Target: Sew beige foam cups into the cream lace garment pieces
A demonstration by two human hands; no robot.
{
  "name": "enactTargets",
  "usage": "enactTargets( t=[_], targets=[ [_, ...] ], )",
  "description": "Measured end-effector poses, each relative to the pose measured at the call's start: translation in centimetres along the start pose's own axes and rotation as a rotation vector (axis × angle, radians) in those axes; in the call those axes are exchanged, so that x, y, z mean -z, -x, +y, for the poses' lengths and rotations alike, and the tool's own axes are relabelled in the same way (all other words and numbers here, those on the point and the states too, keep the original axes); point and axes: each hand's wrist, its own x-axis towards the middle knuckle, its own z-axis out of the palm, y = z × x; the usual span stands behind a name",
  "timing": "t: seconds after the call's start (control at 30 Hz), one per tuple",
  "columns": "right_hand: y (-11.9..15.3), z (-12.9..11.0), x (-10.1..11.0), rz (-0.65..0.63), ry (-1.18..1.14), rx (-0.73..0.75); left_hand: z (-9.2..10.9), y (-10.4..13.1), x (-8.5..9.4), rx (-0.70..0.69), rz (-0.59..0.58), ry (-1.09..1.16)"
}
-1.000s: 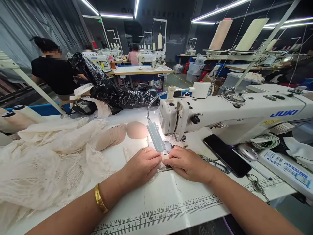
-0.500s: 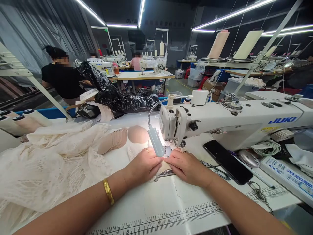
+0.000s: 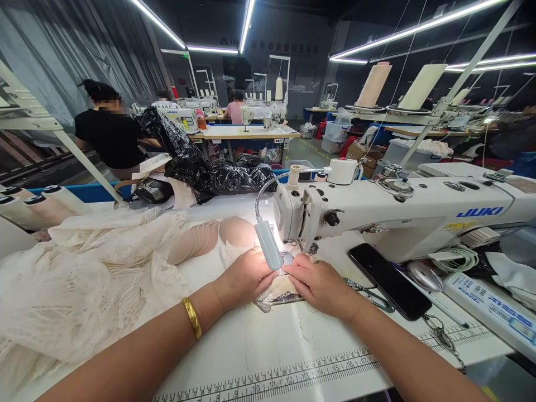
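Close to the needle area of a white sewing machine [image 3: 343,206], both hands are at a piece of cream lace fabric [image 3: 285,287]. My left hand [image 3: 245,274] has its fingers closed on the fabric's left side, partly behind a small grey lamp [image 3: 268,245]. My right hand [image 3: 318,285] pinches the fabric's right side, thumb and forefinger close to my left fingertips. The lamp lights the stitching spot, but its head and my fingers hide the needle and much of the cloth. A lace end hangs toward me over the metal plate.
A heap of cream lace [image 3: 104,279] covers the table's left, beside stacked beige pads [image 3: 196,241]. To the right lie a black phone [image 3: 389,281], scissors [image 3: 371,296] and a long box [image 3: 489,307]. A printed ruler [image 3: 293,374] runs along the front edge. A co-worker [image 3: 111,131] sits beyond.
My fingertips have drawn slightly apart, and more of the lace shows below them. My left hand has shifted a little; the whole view has tilted slightly. Both hands keep their grip.
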Motion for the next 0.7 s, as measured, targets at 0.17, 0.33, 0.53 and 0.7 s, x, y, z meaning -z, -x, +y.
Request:
enactTargets(
  t=[0.17, 0.33, 0.53, 0.7],
  targets=[
    [0.1, 0.1, 0.0, 0.012, -0.02, -0.003, 0.3, -0.3, 0.0, 0.022, -0.058, 0.007],
    [0.2, 0.1, -0.1, 0.022, -0.038, -0.017, 0.6, -0.9, 0.4, 0.091, -0.132, -0.095],
    [0.2, 0.5, -0.4, 0.051, -0.036, 0.005, 1.3, -1.7, 0.3, 0.204, -0.113, -0.149],
    [0.2, -1.1, 0.4, 0.061, -0.222, -0.025, 0.9, -1.0, 1.4, 0.277, -0.071, -0.087]
  ],
)
